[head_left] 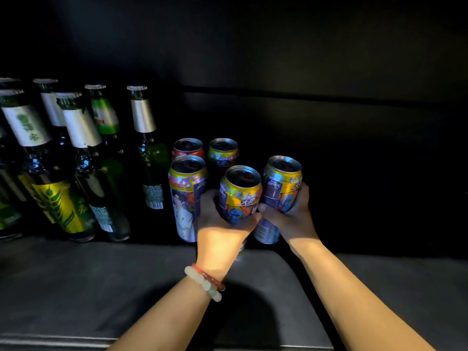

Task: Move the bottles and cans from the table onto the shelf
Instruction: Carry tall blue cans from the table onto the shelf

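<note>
Labels: the cans carry yellow, orange, blue and purple print with Chinese characters too blurred to read; the near left can (pixel 186 198) shows a figure in white clothing. The green bottles (pixel 83 158) at far left bear silver foil necks, white neck labels with green characters, and yellow wheat-ear body labels; barcodes show on two.

The left hand (pixel 222 221) wraps its fingers around the middle can (pixel 239 193), thumb across its front. The right hand (pixel 291 216) grips the right can (pixel 279 196), fingers curled behind it. Both held cans stand upright, touching each other, inside the dark shelf (pixel 76 274). Two further cans (pixel 205 150) stand behind. A beaded bracelet (pixel 205 282) circles the left wrist.
</note>
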